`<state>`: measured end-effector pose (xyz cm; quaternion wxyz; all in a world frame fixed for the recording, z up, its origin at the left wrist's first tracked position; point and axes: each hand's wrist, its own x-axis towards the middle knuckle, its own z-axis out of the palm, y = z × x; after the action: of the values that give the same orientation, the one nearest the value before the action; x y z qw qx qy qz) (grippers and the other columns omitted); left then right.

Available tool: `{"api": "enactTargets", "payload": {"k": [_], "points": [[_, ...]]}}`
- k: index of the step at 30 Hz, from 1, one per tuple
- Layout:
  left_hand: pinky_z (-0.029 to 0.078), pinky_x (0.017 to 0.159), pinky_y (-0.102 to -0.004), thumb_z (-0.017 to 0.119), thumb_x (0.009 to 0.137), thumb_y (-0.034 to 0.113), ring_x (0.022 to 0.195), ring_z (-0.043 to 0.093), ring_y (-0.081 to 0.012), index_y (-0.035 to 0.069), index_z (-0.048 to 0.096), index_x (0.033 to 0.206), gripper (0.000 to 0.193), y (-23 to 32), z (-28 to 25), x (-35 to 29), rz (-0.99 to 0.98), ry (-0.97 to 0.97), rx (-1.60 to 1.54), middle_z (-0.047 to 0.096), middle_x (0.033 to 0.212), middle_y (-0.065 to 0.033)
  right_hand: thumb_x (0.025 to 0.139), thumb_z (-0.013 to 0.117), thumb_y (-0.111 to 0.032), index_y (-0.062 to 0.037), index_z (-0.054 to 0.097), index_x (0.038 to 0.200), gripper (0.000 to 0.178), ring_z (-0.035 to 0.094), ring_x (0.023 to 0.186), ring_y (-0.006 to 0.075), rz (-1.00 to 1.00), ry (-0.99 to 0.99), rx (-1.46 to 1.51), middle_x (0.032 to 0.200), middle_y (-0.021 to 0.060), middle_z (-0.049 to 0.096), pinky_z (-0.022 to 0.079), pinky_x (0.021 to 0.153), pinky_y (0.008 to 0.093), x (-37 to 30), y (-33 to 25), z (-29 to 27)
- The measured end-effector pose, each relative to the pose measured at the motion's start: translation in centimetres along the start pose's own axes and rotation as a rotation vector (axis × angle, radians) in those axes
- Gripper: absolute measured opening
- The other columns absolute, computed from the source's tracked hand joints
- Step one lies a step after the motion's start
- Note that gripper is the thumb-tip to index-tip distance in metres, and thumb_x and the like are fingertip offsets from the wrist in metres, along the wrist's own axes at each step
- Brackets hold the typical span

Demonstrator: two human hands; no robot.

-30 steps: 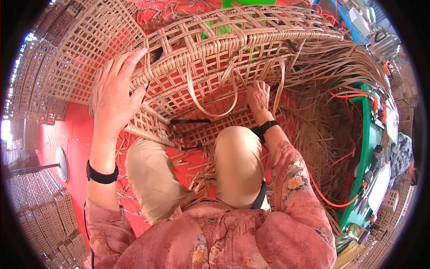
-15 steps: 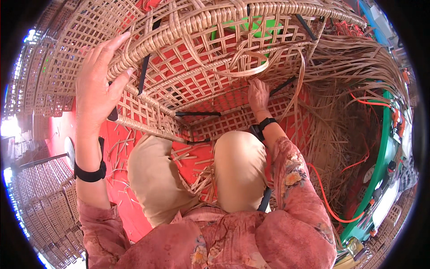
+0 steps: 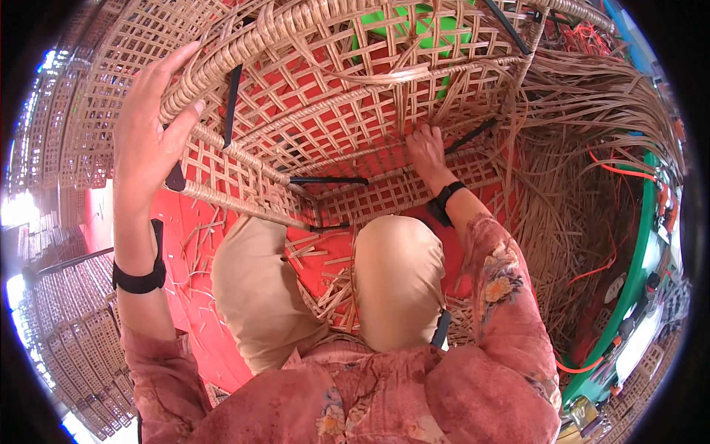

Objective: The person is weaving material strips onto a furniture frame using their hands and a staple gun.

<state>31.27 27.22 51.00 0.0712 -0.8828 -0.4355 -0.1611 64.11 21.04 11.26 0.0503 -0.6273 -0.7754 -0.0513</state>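
A large openwork basket (image 3: 251, 41), woven from flat tan strips around a frame with black bars, is tilted in front of my knees. My left hand (image 3: 140, 137) grips its wrapped rim at the left, thumb inside and fingers over the outside. Inside the basket, my right hand (image 3: 427, 155) is closed near the lower wrapped rail, fingers bent together. Loose weaving strips (image 3: 401, 111) run down the inner wall to these fingers; the fingertips' exact hold is partly hidden. Another strip (image 3: 392, 78) lies nearly straight across the lattice above.
A thick bundle of long strips (image 3: 592, 103) spreads at the right, beside a green-edged surface (image 3: 632, 296) with tools and an orange cord (image 3: 580, 368). Cut scraps (image 3: 336, 292) litter the red floor (image 3: 196, 311). Stacked woven pieces (image 3: 74, 325) stand at the left.
The loose strip that looped out inside the basket is now drawn nearly straight against the lattice. My left hand and the rim have shifted slightly left; my right hand has moved slightly down.
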Motion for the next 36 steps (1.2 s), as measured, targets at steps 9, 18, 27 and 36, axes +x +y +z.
{"api": "enactTargets", "payload": {"k": [9,18,27,36], "points": [[0.037,0.108,-0.0382,0.067,0.081,0.007,0.124,0.053,-0.0275,0.013,0.054,0.135,0.056,-0.2,-0.1,-0.1,0.031,-0.035,-0.005,0.058,0.132,-0.0111,0.079,0.074,-0.020,-0.0131,0.072,0.084,0.009,0.057,0.100,0.0243,0.081,-0.191,-0.052,0.084,0.0081,0.069,0.037,0.089,0.0437,0.8,-1.4,0.6],[0.040,0.104,-0.0389,0.069,0.080,0.011,0.119,0.055,-0.0308,0.013,0.055,0.133,0.055,0.1,-0.4,-0.2,-0.001,-0.015,-0.008,0.059,0.128,-0.0126,0.082,0.070,-0.028,-0.0108,0.069,0.085,0.017,0.062,0.067,0.0256,0.074,-0.402,0.019,0.068,0.0070,0.065,0.036,0.091,0.0449,1.8,-1.7,-0.8],[0.042,0.102,-0.0377,0.069,0.080,0.013,0.117,0.056,-0.0295,0.016,0.056,0.132,0.054,0.1,-0.2,-0.5,-0.018,0.014,0.005,0.061,0.125,-0.0106,0.083,0.068,-0.027,-0.0048,0.065,0.101,0.029,0.064,0.067,0.0258,0.066,-0.348,0.082,0.068,0.0088,0.067,0.036,0.094,0.0443,1.2,-1.6,-1.9],[0.038,0.104,-0.0425,0.069,0.079,0.015,0.115,0.057,-0.0301,0.019,0.056,0.132,0.054,-0.1,0.2,-0.7,0.025,0.057,0.022,0.062,0.123,-0.0095,0.082,0.068,-0.024,-0.0092,0.071,0.087,0.016,0.066,0.075,0.0273,0.041,-0.471,0.065,0.073,0.0084,0.068,0.036,0.097,0.0453,1.9,-1.1,-1.0]]}}
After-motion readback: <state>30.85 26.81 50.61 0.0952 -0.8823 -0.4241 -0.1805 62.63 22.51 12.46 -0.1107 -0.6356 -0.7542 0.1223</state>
